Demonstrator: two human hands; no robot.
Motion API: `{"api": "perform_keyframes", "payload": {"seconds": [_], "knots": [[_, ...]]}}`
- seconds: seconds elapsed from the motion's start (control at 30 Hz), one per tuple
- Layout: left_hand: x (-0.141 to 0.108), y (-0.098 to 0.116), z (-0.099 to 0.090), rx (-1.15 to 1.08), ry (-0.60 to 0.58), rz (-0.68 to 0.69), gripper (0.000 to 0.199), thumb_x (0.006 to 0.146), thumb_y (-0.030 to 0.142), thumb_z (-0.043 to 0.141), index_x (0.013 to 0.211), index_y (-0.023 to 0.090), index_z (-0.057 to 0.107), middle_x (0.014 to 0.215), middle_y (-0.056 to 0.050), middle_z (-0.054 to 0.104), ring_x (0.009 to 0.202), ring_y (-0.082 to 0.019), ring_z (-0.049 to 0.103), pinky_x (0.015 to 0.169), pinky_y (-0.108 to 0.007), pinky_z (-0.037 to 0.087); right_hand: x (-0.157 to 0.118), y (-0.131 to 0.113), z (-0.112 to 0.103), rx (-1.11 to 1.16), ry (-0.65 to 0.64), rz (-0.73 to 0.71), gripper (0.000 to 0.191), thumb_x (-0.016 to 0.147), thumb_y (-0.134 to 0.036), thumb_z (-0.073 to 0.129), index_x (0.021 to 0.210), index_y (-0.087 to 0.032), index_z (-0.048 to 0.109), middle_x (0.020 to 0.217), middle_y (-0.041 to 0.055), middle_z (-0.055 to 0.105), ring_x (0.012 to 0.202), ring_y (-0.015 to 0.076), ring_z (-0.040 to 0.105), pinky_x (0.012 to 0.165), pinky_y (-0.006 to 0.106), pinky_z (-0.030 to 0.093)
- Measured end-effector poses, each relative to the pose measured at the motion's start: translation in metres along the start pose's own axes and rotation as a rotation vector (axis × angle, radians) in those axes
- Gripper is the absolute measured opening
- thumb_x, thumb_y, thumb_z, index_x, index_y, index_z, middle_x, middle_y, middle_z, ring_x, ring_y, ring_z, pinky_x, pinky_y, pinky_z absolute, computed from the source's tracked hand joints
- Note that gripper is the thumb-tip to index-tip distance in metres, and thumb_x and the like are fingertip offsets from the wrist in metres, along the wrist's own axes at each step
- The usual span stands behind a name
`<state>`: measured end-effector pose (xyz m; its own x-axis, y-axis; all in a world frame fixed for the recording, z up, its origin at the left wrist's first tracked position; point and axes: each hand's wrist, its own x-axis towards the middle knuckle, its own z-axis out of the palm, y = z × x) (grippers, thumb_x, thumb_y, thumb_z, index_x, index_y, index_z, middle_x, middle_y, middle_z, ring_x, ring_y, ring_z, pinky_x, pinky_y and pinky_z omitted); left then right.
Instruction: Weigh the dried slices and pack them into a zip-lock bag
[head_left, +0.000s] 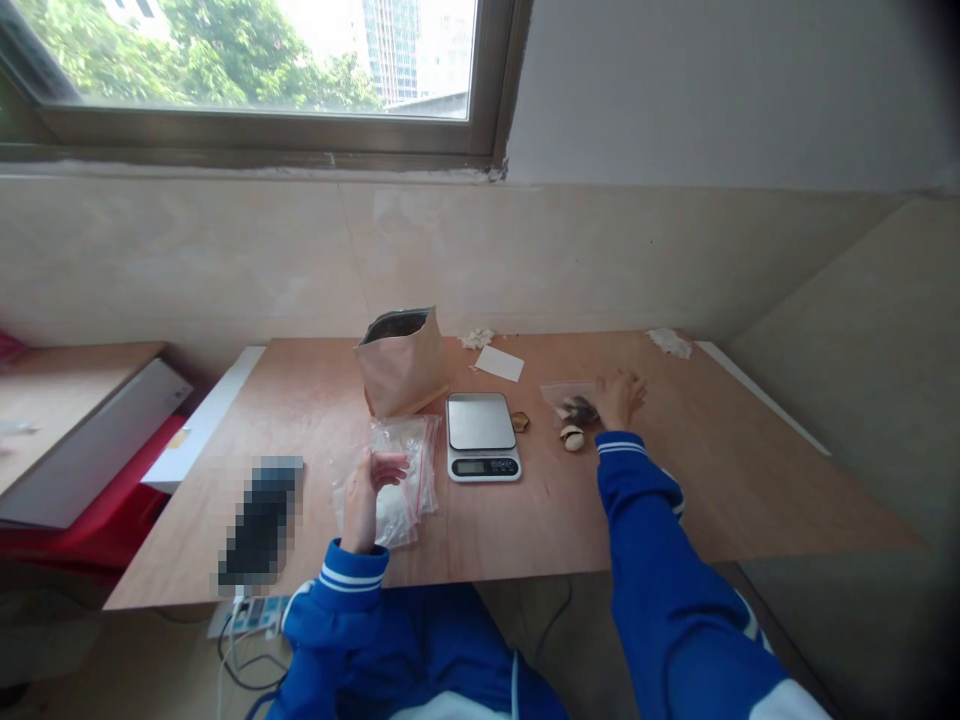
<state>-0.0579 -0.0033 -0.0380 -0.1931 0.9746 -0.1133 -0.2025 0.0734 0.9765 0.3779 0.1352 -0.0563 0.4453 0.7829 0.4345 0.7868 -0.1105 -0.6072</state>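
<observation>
My left hand is over a loose pile of clear zip bags with red seal lines. Its fingers reach out to the right and grip nothing that I can see. On the right, my right hand has its fingers spread beside a clear zip bag with dark pieces in it, perhaps dried mushrooms. Round pale-and-brown pieces lie just below that bag. Between my hands is a kitchen scale with a bare metal plate, and a small brown piece lies at its right edge.
An upright brown paper bag with its top open stands behind the zip bags. A white card and crumpled white scraps lie towards the wall. At the left is a blurred-out dark phone-like object with a cable at the table's front edge.
</observation>
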Motion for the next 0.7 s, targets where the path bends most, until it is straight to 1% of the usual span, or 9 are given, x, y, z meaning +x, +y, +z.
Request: {"api": "perform_keyframes", "payload": {"seconds": [0.03, 0.07, 0.13, 0.17, 0.27, 0.37, 0.47, 0.6, 0.7], "knots": [[0.001, 0.0, -0.001, 0.001, 0.014, 0.003, 0.055, 0.089, 0.059, 0.041, 0.078, 0.013, 0.071, 0.077, -0.009, 0.07, 0.068, -0.018, 0.062, 0.067, -0.031, 0.049, -0.016, -0.001, 0.003, -0.047, 0.087, 0.018, 0.032, 0.089, -0.038, 0.036, 0.091, -0.017, 0.06, 0.107, 0.0217, 0.057, 0.11, 0.0373, 0.047, 0.088, 0.056, 0.036], [0.002, 0.0, -0.002, 0.003, 0.026, 0.006, 0.055, 0.089, 0.058, 0.041, 0.078, 0.013, 0.07, 0.077, -0.009, 0.07, 0.067, -0.018, 0.062, 0.066, -0.031, 0.049, -0.034, -0.001, 0.006, -0.068, 0.1, 0.012, 0.031, 0.087, -0.037, 0.039, 0.094, -0.016, 0.06, 0.109, 0.0216, 0.055, 0.111, 0.0371, 0.047, 0.09, 0.056, 0.036], [0.004, 0.001, -0.003, 0.011, 0.051, 0.016, 0.053, 0.089, 0.058, 0.042, 0.078, 0.013, 0.069, 0.076, -0.009, 0.069, 0.066, -0.017, 0.061, 0.066, -0.031, 0.048, -0.072, 0.001, 0.013, -0.068, 0.025, -0.048, 0.026, 0.082, -0.038, 0.048, 0.087, -0.017, 0.062, 0.103, 0.0179, 0.056, 0.105, 0.0346, 0.049, 0.091, 0.053, 0.038], [0.005, 0.002, -0.003, 0.016, 0.064, 0.023, 0.053, 0.089, 0.057, 0.042, 0.077, 0.013, 0.069, 0.076, -0.008, 0.069, 0.066, -0.017, 0.061, 0.065, -0.03, 0.048, -0.089, 0.004, 0.016, -0.073, -0.038, -0.118, 0.025, 0.081, -0.039, 0.05, 0.087, -0.017, 0.063, 0.105, 0.0175, 0.054, 0.105, 0.0341, 0.049, 0.091, 0.053, 0.039], [0.006, 0.006, -0.003, 0.03, 0.087, 0.046, 0.052, 0.089, 0.057, 0.041, 0.076, 0.014, 0.068, 0.078, -0.008, 0.069, 0.066, -0.016, 0.061, 0.064, -0.03, 0.048, -0.122, 0.01, 0.018, -0.023, -0.115, -0.195, 0.023, 0.083, -0.035, 0.049, 0.088, -0.018, 0.064, 0.109, 0.0166, 0.051, 0.101, 0.0308, 0.051, 0.091, 0.05, 0.043], [0.005, 0.008, -0.004, 0.052, 0.103, 0.064, 0.051, 0.09, 0.056, 0.04, 0.076, 0.014, 0.067, 0.079, -0.008, 0.068, 0.067, -0.016, 0.061, 0.064, -0.029, 0.048, -0.123, -0.003, 0.014, 0.078, -0.129, -0.18, 0.026, 0.087, -0.035, 0.047, 0.094, -0.017, 0.065, 0.103, 0.0151, 0.054, 0.097, 0.0286, 0.055, 0.088, 0.047, 0.046], [0.004, 0.009, -0.005, 0.091, 0.126, 0.084, 0.05, 0.091, 0.055, 0.038, 0.078, 0.015, 0.067, 0.081, -0.007, 0.068, 0.068, -0.015, 0.06, 0.066, -0.03, 0.048, -0.111, -0.043, 0.016, 0.198, -0.176, -0.248, 0.029, 0.089, -0.039, 0.05, 0.104, -0.018, 0.064, 0.106, 0.0143, 0.059, 0.104, 0.0287, 0.056, 0.093, 0.045, 0.046], [0.003, 0.012, -0.006, 0.133, 0.142, 0.113, 0.049, 0.092, 0.053, 0.038, 0.081, 0.015, 0.067, 0.084, -0.008, 0.068, 0.072, -0.017, 0.06, 0.066, -0.031, 0.048, -0.103, -0.107, 0.041, 0.367, -0.377, -0.406, 0.028, 0.091, -0.038, 0.052, 0.111, -0.022, 0.062, 0.111, 0.0105, 0.062, 0.105, 0.0248, 0.058, 0.094, 0.04, 0.047], [0.001, 0.017, -0.01, 0.198, 0.176, 0.174, 0.046, 0.091, 0.053, 0.04, 0.085, 0.016, 0.066, 0.089, -0.009, 0.068, 0.077, -0.018, 0.06, 0.068, -0.032, 0.048, -0.106, -0.129, 0.062, 0.372, -0.479, -0.463, 0.032, 0.09, -0.038, 0.054, 0.116, -0.021, 0.061, 0.115, 0.0109, 0.063, 0.111, 0.0261, 0.057, 0.097, 0.043, 0.045]]}}
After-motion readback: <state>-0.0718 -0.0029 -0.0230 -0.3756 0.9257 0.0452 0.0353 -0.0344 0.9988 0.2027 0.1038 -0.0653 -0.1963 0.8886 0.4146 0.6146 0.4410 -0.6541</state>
